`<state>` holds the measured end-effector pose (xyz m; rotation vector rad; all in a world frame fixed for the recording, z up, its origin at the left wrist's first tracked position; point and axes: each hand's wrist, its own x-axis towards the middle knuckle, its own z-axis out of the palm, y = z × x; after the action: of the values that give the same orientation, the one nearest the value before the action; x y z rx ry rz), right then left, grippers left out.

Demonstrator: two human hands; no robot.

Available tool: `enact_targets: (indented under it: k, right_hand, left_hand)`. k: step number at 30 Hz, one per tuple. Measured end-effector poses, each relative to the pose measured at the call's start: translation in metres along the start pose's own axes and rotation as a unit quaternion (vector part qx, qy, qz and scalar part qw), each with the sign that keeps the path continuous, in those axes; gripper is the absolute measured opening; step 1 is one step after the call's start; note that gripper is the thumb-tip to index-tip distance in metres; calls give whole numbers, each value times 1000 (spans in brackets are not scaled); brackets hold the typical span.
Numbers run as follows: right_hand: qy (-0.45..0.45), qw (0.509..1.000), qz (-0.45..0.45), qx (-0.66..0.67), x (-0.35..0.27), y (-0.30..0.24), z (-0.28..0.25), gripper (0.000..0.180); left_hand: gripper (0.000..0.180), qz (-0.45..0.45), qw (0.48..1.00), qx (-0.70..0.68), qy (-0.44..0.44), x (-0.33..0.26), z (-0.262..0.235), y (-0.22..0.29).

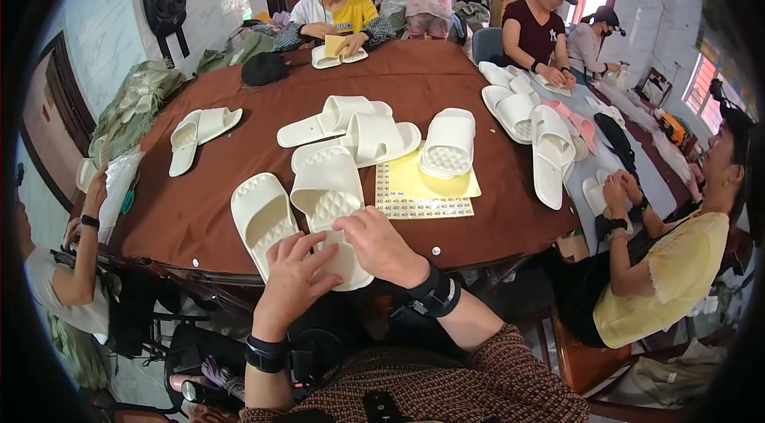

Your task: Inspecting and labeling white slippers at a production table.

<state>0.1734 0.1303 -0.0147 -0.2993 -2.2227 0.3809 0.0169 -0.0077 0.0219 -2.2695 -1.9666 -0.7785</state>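
Observation:
A white slide slipper (325,184) with a bumpy footbed lies at the near edge of the table, heel toward me. Over its heel my left hand (293,267) rests with fingers apart. My right hand (382,247) is closed, its curled fingertips pressed against the right side of the same footbed; anything pinched in them is too small to make out. The mate slipper (261,212) lies just to the left, partly behind my left fingers. Right of my hands, a sheet of small printed labels (426,206) with a yellow backing lies under another white slipper (449,144).
More white slippers (351,124) lie beyond my hands, with one slipper (199,136) at far left. Other slippers (548,156) line the right edge of the brown-covered table (159,216). A black cap (264,70) sits at the back. Several people work around the tables.

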Motion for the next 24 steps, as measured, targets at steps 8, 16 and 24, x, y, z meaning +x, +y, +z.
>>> enact_targets:
  k: [8, 16, 24]
  right_hand:
    - [-17, 1000, 24, -1, -1, 0, 4, 30]
    - [0, 1000, 19, 20, -2, 1, 2, 26]
    - [25, 998, 24, 53, -3, 0, 0, 19]
  left_hand:
    - [47, -4, 1000, -1, -6, 0, -1, 1]
    - [46, -17, 1000, -10, -7, 0, -2, 4]
    - [47, -11, 1000, -1, -3, 0, 1, -1]
